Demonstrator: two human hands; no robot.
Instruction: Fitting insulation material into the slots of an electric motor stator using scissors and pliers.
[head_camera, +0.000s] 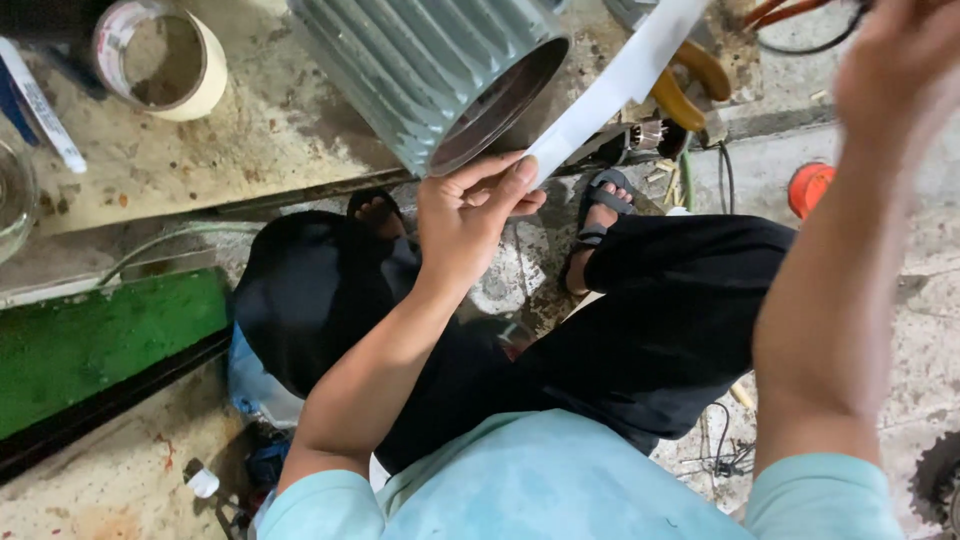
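My left hand (468, 212) pinches the lower end of a long white strip (620, 80) between thumb and fingers, just below the open mouth of a grey ribbed metal housing (430, 70). The strip runs up and to the right towards the top edge. My right hand (895, 70) is raised at the top right, blurred, and its fingers run out of view; whether it holds the strip's far end cannot be made out. I sit with knees apart in black trousers, sandalled feet on the floor.
A dirty low platform (250, 130) carries the housing and a round tin (160, 60). Yellow-handled pliers (685, 85) and cables lie by the housing. A green board (100, 340) lies at left. An orange lid (810, 185) rests on the concrete floor at right.
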